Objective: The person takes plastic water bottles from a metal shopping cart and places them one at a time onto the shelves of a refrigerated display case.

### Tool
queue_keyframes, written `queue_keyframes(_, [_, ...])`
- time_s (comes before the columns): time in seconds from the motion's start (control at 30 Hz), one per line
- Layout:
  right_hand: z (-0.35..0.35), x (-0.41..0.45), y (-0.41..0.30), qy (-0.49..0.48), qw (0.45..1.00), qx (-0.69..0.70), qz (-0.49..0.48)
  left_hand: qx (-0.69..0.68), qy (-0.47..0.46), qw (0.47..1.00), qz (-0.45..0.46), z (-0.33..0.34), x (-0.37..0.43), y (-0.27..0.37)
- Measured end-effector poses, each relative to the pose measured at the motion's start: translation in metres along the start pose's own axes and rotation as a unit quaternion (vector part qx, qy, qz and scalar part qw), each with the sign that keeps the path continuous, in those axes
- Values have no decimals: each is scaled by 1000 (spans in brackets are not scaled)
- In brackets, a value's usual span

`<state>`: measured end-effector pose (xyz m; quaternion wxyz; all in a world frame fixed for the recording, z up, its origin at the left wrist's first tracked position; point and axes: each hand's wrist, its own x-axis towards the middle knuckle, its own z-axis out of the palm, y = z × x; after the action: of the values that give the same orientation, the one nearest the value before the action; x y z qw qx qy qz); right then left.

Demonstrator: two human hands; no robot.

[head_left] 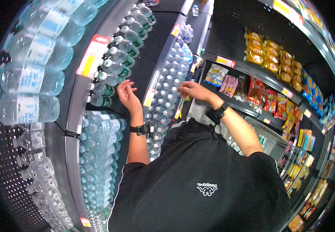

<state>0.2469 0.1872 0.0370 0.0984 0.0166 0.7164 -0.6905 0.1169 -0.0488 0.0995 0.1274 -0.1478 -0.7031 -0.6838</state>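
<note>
My left hand [127,93] is raised palm inward, with its fingers loosely bent and apart and nothing in it. It is nearest to the row of clear water bottles with green labels and white caps [124,55] on a dark shelf. My right hand [196,90] has its fingers bent downward, in front of densely packed small water bottles with white caps [167,95]. Its fingertips are partly hidden, and I cannot tell if they touch anything. Both wrists wear black bands, the left one [140,130] with a small device.
Large water bottles [29,78] line the left shelf. Below stand more bluish bottles [100,156]. On the right, shelves hold bagged snacks [256,92] and yellow-wrapped packs [254,49]. A wire shopping cart [274,139] stands beside me at right. Price tags [93,55] sit along the shelf edges.
</note>
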Motion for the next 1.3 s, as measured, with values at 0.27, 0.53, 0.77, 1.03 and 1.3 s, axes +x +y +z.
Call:
queue_keyframes(0.27, [87,128,-75,-57,986,-127,-94,123,132,983,13,-36,41,-43])
queue_keyframes(0.53, [124,178,-81,-5,970,-117,-212,277,116,954,-4,-35,54,-52])
queue_keyframes(0.77, [117,144,-87,39,966,-105,-233,167,66,983,24,-27,15,-25])
queue_keyframes(1.03, [62,36,-89,105,957,-122,-239,-14,-88,996,-12,22,-27,35])
queue_keyframes(1.3, [10,-107,17,288,957,26,-27,84,-462,879,-88,128,-107,31])
